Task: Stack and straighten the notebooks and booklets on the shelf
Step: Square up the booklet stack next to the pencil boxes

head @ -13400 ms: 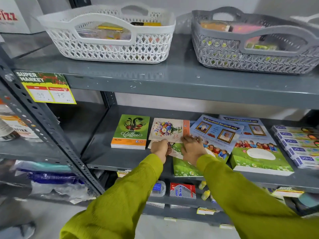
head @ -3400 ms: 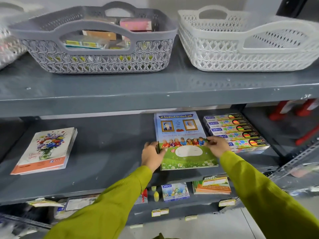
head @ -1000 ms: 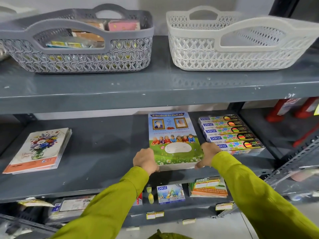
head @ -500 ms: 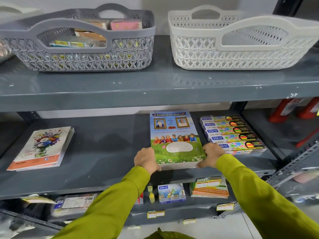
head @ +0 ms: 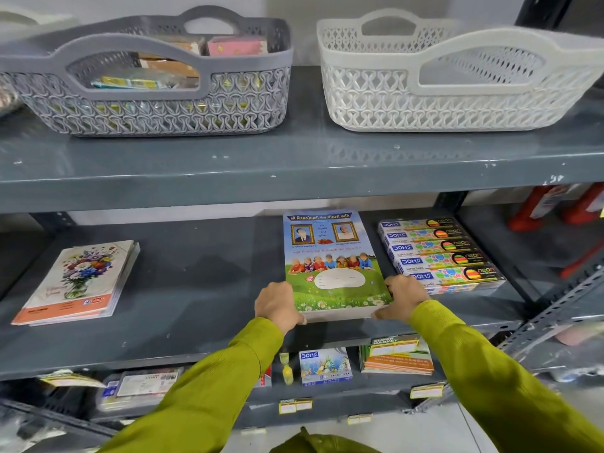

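Head view is looking down on a grey metal shelf (head: 196, 289), its left and right ends running out of frame. Up top, a grey basket (head: 157, 103) is sitting beside a white basket (head: 441, 99); the packets inside the grey one are showing only in part through its handle opening, and their print is too blurred to read. Below, the goods on the lower shelf (head: 327, 367) are lying half in shadow behind the person's green sleeves.

On the middle shelf, a stack of booklets (head: 333, 266) is lying flat near the front edge, just beside a row of pencil boxes (head: 441, 250). Well apart on the left, a flowered notebook pile (head: 75, 282) is resting slightly fanned.

Both hands are curling around the booklets' near corners: the left hand (head: 277, 305) is pressing the left edge, the right hand (head: 403, 297) is gripping the right edge, partly covering the nearest pencil box. Fingertips are tucking under the stack, out of sight.
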